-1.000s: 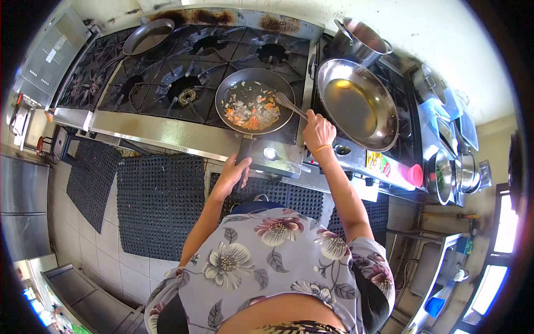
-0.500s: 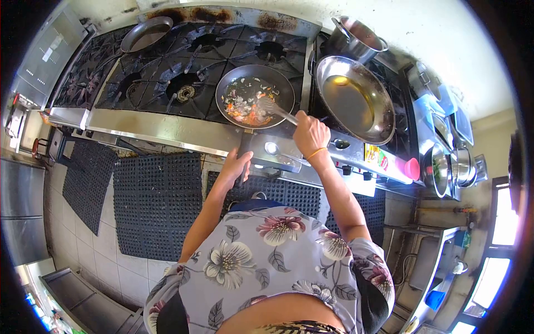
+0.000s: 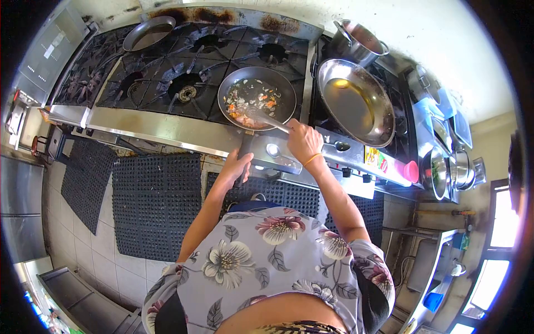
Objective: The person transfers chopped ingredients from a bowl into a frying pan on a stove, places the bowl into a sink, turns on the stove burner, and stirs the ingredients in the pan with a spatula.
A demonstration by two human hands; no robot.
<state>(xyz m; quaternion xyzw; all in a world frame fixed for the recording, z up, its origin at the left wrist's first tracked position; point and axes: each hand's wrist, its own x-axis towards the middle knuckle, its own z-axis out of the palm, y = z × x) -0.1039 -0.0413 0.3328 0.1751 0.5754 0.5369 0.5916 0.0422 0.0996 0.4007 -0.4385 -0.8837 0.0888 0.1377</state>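
A dark frying pan [image 3: 285, 92] sits on the front burner of the stove, its handle pointing toward me. My left hand [image 3: 236, 167] is wrapped round that handle. Chopped food [image 3: 239, 104] in white, orange and green bits lies in the pan, mostly toward its near left side. My right hand [image 3: 304, 140] grips a metal spatula [image 3: 273, 122], whose head rests among the food at the pan's near edge. To the right of my right hand stands a wide metal pan [image 3: 384, 117] with yellowish oil in it.
Behind the oil pan is a steel pot [image 3: 361, 47]. Another frying pan [image 3: 149, 34] rests at the stove's back left. A pink cup [image 3: 410, 171] and a yellow packet [image 3: 371, 155] stand on the right front ledge. A metal bowl [image 3: 435, 175] holds greens. Rubber mats [image 3: 150, 206] cover the floor.
My right hand has moved left and slightly down with the spatula. The spatula's head has shifted toward the pan's near side, and the food has been pushed about. My left hand stays on the handle.
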